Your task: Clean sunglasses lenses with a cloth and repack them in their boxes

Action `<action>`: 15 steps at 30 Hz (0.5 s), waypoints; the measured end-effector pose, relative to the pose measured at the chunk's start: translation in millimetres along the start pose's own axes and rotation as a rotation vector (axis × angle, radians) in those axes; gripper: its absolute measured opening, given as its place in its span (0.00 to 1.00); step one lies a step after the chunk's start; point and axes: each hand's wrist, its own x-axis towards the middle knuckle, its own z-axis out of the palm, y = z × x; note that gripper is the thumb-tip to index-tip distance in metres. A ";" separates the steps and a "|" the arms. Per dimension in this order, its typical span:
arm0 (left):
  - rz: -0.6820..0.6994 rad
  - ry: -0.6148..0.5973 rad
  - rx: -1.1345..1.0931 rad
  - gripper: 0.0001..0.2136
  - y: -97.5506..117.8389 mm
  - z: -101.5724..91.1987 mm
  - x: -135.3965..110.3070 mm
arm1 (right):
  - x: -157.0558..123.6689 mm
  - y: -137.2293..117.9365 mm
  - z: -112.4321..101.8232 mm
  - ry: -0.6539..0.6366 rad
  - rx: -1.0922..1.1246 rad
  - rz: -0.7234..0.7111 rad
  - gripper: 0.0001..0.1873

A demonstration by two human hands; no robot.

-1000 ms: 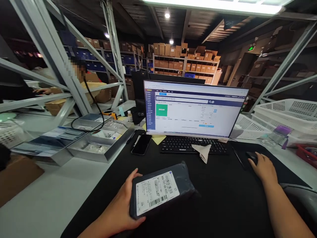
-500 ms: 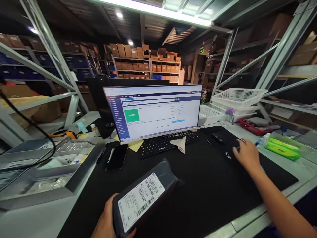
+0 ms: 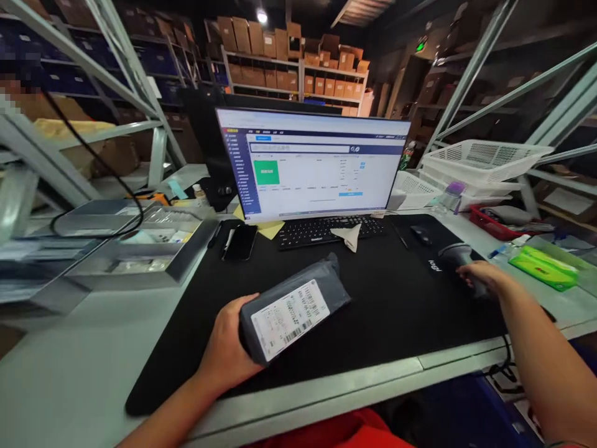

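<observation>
A dark grey plastic-wrapped parcel (image 3: pixel 321 274) is gripped at its left end by my left hand (image 3: pixel 228 342), above the black desk mat (image 3: pixel 373 330). Its white label with barcodes and print faces up. On the right, my right hand (image 3: pixel 482 277) is wrapped round the handle of a barcode scanner (image 3: pixel 454 252), whose grey head points to the left. Part of the handle is hidden by my fingers. A cable hangs over the desk edge below it.
A lit monitor (image 3: pixel 317 171) stands behind the keyboard (image 3: pixel 321 232), on which a crumpled tissue (image 3: pixel 349 236) lies. A phone (image 3: pixel 240 242) is at left, near grey trays (image 3: pixel 181 255). To the right are a mouse (image 3: pixel 422 234), white baskets (image 3: pixel 485 158) and a green tissue pack (image 3: pixel 543 267).
My right hand now holds the scanner, which was hidden behind it before. The view has tilted down. The parcel is still in my left hand, farther from the desk's front edge.
</observation>
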 end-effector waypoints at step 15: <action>0.172 0.139 0.000 0.44 15.0 -6.1 -0.5 | -178.7 -176.3 23.7 -0.687 0.273 -0.320 0.23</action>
